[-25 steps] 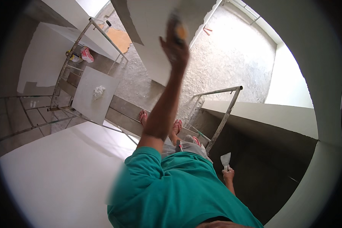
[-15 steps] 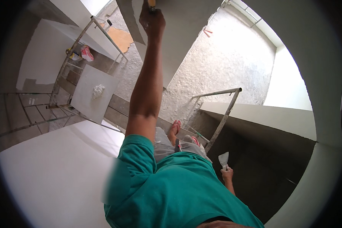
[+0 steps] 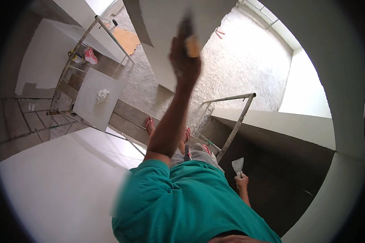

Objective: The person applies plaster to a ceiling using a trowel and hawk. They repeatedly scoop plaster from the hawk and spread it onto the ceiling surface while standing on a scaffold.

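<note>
My left hand (image 3: 185, 65) is stretched out ahead, wrapped round a trowel with a tan handle (image 3: 192, 46). Motion smears its dark blade, so I cannot tell whether it touches the pale, smooth wall face (image 3: 162, 24) behind it. A darker grey strip runs along the left part of that face. Low at my right side, my right hand (image 3: 242, 182) grips a putty knife (image 3: 238, 165), its whitish blade pointing up. To the left, a pale square board (image 3: 85, 91) carries a lump of white putty (image 3: 102, 96).
Metal scaffold frames stand at left (image 3: 75, 52) and right (image 3: 237, 125). My sandalled feet (image 3: 150, 124) are on wooden planks (image 3: 127, 113). Beyond lies rough, pale ground (image 3: 247, 60). Red-and-white bag (image 3: 91, 56) sits past the board; a white wall (image 3: 61, 178) rises at near left.
My left hand has come back toward me and slightly right with the trowel, its elbow bending. More of my feet shows. My right hand has barely moved.
</note>
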The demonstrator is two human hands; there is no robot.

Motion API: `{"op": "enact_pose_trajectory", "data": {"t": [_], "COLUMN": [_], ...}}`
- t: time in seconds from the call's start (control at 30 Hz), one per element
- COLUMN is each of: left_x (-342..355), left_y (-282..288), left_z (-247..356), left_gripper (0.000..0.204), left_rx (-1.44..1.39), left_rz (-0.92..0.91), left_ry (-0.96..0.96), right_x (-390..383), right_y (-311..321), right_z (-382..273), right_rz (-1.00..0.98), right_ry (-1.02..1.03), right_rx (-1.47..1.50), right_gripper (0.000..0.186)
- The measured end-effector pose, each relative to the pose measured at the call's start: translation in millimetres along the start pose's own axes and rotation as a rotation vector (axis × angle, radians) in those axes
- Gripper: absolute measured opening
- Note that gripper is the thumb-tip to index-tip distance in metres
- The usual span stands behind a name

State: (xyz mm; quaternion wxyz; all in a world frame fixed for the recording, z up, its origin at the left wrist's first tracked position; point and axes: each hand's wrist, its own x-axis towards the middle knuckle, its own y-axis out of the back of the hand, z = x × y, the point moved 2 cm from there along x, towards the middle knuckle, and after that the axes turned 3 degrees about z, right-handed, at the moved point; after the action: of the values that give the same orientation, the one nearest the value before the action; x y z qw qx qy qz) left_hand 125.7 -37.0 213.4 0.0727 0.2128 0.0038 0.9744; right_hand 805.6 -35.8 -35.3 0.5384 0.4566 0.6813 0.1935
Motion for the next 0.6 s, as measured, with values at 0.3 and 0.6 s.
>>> {"op": "enact_pose_trajectory", "data": {"t": [0.3, 0.6], "left_x": [105, 131], "left_y": [31, -25], "left_z": [-82, -65], "left_gripper": [0.042, 0.061], "left_rx": [0.122, 0.183], "left_rz": [0.191, 0.274], "left_ry": [-0.071, -0.243], "right_x": [7, 16], "right_y": [3, 1], "right_z": [-7, 16], "right_rz": [-0.059, 0.005], "right_ry": [-0.039, 0.116], "right_rx": [-0.141, -0.164], "right_gripper": [0.065, 0.065]}}
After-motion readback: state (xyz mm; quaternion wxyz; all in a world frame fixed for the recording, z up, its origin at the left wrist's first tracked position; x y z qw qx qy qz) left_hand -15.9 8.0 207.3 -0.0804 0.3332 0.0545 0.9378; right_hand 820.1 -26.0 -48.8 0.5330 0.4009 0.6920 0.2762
